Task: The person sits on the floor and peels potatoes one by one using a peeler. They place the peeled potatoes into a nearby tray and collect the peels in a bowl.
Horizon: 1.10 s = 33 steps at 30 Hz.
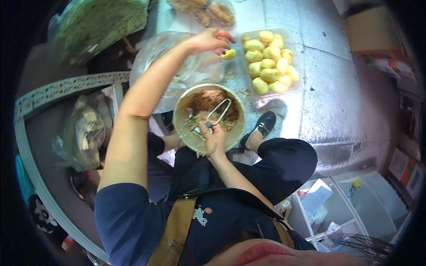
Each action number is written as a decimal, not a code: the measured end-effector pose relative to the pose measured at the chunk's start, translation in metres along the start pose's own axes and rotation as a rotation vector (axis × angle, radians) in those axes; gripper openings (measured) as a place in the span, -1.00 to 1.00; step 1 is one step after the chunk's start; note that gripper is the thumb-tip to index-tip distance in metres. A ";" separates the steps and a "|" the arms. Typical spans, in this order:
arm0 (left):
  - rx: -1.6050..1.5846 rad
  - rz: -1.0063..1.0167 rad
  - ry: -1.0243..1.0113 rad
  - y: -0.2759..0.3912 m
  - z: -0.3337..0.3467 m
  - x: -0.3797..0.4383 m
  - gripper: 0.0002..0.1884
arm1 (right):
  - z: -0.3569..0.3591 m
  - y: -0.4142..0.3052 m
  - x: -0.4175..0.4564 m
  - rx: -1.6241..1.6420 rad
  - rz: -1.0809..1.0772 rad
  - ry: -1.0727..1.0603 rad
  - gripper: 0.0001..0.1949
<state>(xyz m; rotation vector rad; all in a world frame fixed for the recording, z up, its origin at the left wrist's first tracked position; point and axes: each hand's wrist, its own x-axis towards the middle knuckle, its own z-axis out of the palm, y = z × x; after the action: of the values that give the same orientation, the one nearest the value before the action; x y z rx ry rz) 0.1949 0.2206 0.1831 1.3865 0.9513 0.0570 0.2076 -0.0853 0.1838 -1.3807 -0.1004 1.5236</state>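
My left hand point(213, 41) reaches out over a clear plastic bag point(166, 76), with a yellow peeled potato point(228, 54) at its thumb and fingertips. To its right, many peeled potatoes point(270, 53) fill a clear plastic tray point(298, 66). My right hand point(214, 138) is over the near part of a round, pale bucket point(178, 113) between my legs. It grips a peeler with a looped metal handle point(227, 106), the loop pointing away from me. Brown and pale peelings point(213, 99) lie in the bucket, and some peelings hang at its near rim.
A bag of brownish food point(213, 13) lies at the far side. Left are a large green bag point(100, 26) and a metal shelf frame point(66, 79) with bagged goods. White bins point(332, 199) stand at the lower right, cardboard boxes point(372, 33) at the far right. My shoe point(266, 123) is beside the bucket.
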 end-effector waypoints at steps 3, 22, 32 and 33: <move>0.050 -0.185 -0.210 -0.002 -0.059 -0.085 -0.71 | 0.005 -0.005 0.000 0.015 0.007 0.002 -0.68; 1.124 0.132 0.195 -0.094 -0.026 0.122 -0.59 | 0.002 -0.016 0.005 -0.648 -0.301 0.003 -0.82; 0.935 0.138 0.205 -0.148 -0.006 0.201 -0.36 | 0.000 -0.022 0.027 -0.419 -0.150 0.055 -0.81; 0.909 0.139 0.253 -0.151 -0.006 0.205 -0.38 | 0.001 -0.024 0.028 -0.409 -0.153 0.059 -0.81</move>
<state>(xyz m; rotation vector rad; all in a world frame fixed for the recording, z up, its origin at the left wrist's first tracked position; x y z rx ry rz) 0.2498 0.3017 -0.0514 2.3232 1.1469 -0.1149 0.2265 -0.0539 0.1800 -1.6944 -0.4929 1.3801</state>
